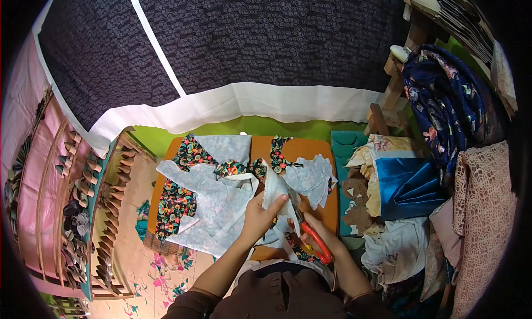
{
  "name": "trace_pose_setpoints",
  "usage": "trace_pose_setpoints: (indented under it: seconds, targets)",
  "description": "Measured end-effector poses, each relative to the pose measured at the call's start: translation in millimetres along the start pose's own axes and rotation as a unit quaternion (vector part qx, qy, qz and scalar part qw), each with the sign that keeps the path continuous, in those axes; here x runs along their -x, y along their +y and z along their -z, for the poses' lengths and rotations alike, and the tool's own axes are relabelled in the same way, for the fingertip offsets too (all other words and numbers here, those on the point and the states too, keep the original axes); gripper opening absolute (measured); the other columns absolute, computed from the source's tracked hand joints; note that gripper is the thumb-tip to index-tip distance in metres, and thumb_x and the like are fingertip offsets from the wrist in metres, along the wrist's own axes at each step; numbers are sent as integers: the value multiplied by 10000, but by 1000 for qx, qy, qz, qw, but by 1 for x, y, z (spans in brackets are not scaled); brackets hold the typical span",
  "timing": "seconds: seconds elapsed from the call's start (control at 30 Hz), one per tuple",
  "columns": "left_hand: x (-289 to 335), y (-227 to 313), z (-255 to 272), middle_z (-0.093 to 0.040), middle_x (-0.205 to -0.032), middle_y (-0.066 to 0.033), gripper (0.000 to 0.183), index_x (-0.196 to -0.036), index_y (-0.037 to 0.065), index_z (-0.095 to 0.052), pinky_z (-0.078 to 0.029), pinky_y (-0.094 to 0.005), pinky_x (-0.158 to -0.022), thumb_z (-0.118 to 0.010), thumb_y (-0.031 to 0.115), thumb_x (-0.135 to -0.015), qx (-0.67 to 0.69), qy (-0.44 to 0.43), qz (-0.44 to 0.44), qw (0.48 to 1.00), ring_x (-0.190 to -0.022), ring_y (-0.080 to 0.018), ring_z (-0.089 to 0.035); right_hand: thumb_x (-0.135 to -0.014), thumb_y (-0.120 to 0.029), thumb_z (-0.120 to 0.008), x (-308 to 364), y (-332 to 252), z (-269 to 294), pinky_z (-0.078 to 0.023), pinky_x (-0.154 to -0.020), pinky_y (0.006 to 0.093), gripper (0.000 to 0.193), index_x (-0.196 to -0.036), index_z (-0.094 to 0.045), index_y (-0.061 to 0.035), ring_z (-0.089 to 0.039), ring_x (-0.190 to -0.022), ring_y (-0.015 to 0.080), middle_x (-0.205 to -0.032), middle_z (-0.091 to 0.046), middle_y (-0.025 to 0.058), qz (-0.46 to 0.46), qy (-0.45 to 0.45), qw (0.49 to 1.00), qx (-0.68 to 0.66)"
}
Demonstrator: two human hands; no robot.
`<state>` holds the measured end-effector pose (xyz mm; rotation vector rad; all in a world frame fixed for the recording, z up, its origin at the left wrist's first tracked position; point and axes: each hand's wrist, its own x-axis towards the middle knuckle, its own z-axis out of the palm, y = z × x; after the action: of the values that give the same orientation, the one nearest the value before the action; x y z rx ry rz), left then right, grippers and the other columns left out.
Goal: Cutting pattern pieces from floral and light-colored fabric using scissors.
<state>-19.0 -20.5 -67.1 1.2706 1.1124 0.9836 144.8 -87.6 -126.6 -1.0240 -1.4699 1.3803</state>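
My left hand [261,215] pinches a folded piece of fabric [272,187], pale on the side facing me, and holds it up over the near half of the table. In my right hand [328,233] is a pair of scissors with red handles [317,243]. Their blades point away from me and lie against the right side of the piece; the cut edge itself is too small to make out. Below spreads black floral fabric [176,204], much of it turned to its pale back. Several pale cut pieces [310,180] are piled to the right of the hands.
An orange-brown table [258,147] carries the fabric. Shoe lasts fill racks [113,200] at the left. Fabric scraps [158,266] litter the floor there. On the right are folded blue satin [410,189], white cloth [396,250] and beige lace [487,208]. A dark patterned curtain [277,36] hangs behind.
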Motion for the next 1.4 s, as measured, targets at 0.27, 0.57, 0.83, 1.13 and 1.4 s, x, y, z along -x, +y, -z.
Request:
trace_pose_setpoints:
  seconds: [0.27, 0.57, 0.83, 1.13, 1.4]
  targets:
    - [2, 2, 0, -598, -726, -25, 200, -845, -5, -595, -431, -223, -587, -618, 186, -790, -16, -1, 20, 1000, -647, -73, -535, -806, -450, -525, 1, -8, -1, -409, -596, 258, 535, -1096, -406, -17, -483, -658, 110, -728, -503, 39, -49, -34, 997, -56]
    - [3, 1, -2, -592, -713, -9, 185, -823, -4, -601, -420, -218, -577, -618, 177, -790, -13, 1, 1, 1000, -637, -64, -522, -827, -428, -497, 0, -4, -7, -412, -597, 274, 473, -1041, -448, -9, -488, -652, 125, -718, -509, 70, -62, 9, 996, -60]
    - [-1, -4, 3, -573, -701, -13, 234, -863, -5, -576, -399, -218, -567, -582, 225, -816, 17, 20, -1, 1000, -628, -63, -491, -802, -415, -549, -1, -8, -8, -407, -571, 262, 441, -967, -462, -15, -481, -607, 124, -654, -485, 52, -46, 26, 998, -27]
    - [-4, 0, 0, -549, -740, 0, 161, -876, -9, -562, -374, -185, -596, -562, 146, -832, 92, 60, -56, 992, -677, -42, -470, -791, -296, -612, -3, -16, -13, -399, -559, 225, 381, -991, -456, -11, -463, -598, 83, -666, -469, 3, -89, 19, 986, -140]
    - [6, -8, -3, -586, -914, -46, 236, -1021, -5, -524, -430, -221, -683, -564, 119, -825, 135, 48, -2, 990, -794, -82, -539, -727, -579, -543, -7, -28, -14, -333, -514, 156, 650, -1052, -384, -39, -376, -607, 35, -745, -395, -19, -75, -12, 991, -114]
